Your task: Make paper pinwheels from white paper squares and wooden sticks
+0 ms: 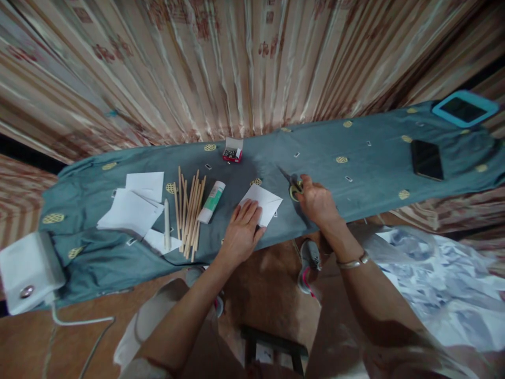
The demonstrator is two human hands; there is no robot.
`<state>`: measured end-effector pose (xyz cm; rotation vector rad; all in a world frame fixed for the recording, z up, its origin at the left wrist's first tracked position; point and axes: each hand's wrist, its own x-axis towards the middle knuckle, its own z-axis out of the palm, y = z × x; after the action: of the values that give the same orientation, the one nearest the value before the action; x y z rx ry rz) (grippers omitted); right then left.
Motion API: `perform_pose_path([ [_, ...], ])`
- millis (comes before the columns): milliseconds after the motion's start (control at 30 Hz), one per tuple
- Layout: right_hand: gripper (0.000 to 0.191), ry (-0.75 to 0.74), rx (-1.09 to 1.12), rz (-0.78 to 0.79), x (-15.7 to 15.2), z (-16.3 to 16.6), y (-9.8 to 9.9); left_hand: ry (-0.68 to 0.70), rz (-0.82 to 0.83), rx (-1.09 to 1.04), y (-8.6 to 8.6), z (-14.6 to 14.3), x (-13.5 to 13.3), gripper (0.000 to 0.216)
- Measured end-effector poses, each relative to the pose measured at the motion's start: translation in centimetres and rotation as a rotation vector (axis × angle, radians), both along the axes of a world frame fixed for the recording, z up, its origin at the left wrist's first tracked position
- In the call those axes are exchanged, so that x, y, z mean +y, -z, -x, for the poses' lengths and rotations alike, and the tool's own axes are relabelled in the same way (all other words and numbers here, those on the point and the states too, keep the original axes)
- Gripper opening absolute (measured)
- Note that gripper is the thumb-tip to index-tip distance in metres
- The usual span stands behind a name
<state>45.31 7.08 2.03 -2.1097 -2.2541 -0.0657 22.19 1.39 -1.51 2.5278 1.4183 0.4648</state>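
Observation:
My left hand [245, 229] lies with its fingers stretched out over a square of white paper [269, 202], which has a fold line across it. To its right, my right hand [315, 199] is closed on the handles of a pair of scissors [290, 179], whose blades point up and left above the cloth. Left of the paper rests a glue stick [212, 202] with a green and white label. Beside it are several thin wooden sticks [191, 213] in a loose bundle and a white candle-like stick [167, 223].
White paper sheets [136, 208] lie at the left. A small red box [232, 151] stands open at the back. A phone [427, 159] and a blue-framed tablet [464, 108] are at the right. A white device [29, 273] with a cable sits front left. White scraps [442, 279] fill a bag.

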Motion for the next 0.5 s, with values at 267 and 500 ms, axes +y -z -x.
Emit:
perform_pose_path([
  [267,0.052,-0.219,0.289,-0.239,-0.9,2.8,1.6,0.003,-0.023,0.028,-0.1,-0.1,-0.2,0.047],
  [500,0.059,-0.21,0.257,-0.133,-1.0,5.7,3.5,0.023,-0.04,0.012,-0.1,0.0,-0.1,0.047],
])
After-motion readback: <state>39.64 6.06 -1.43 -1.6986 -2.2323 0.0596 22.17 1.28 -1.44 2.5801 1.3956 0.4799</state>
